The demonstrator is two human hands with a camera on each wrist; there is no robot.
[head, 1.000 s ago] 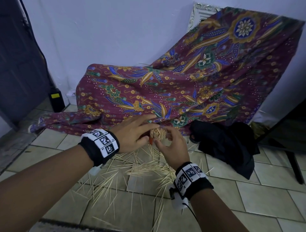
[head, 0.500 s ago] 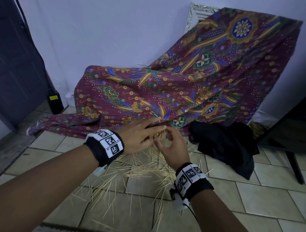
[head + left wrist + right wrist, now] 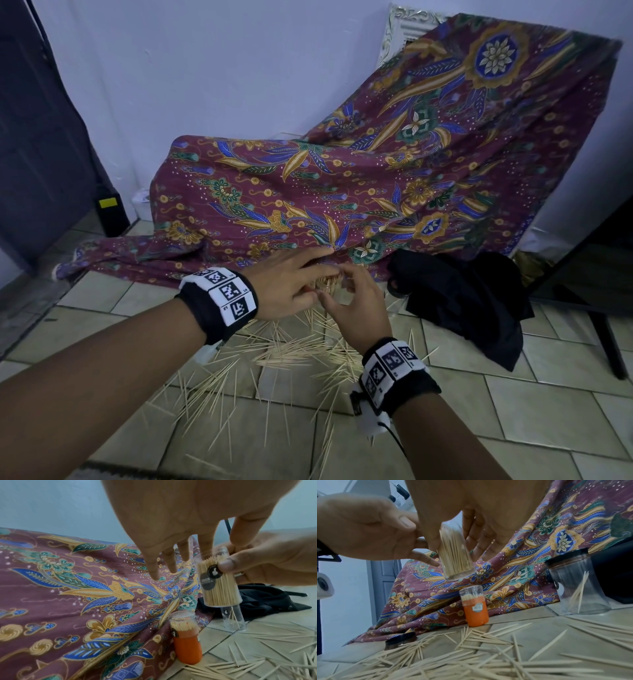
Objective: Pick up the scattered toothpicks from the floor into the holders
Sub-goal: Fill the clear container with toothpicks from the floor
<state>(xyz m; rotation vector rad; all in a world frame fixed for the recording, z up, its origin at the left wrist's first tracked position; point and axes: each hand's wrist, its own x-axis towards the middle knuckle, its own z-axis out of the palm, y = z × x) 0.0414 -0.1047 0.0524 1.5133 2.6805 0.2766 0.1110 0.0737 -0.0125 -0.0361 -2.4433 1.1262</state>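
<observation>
Full clear holder (image 3: pixel 218 582) pinched in right hand (image 3: pixel 356 301), relaxed left hand (image 3: pixel 287 284) just above, fingers straight.

The scattered toothpicks (image 3: pixel 489 654) are pale, matt wood, lying on smooth, faintly glossy floor tiles (image 3: pixel 534 407). The held holder (image 3: pixel 218 582) and the nearly empty jar (image 3: pixel 580 586) look like clear glossy plastic, the jar with a black lid, and the orange holder (image 3: pixel 475 608) has a clear plastic cap. The patterned cloth (image 3: pixel 376 192) is soft woven fabric with a matt finish.
</observation>
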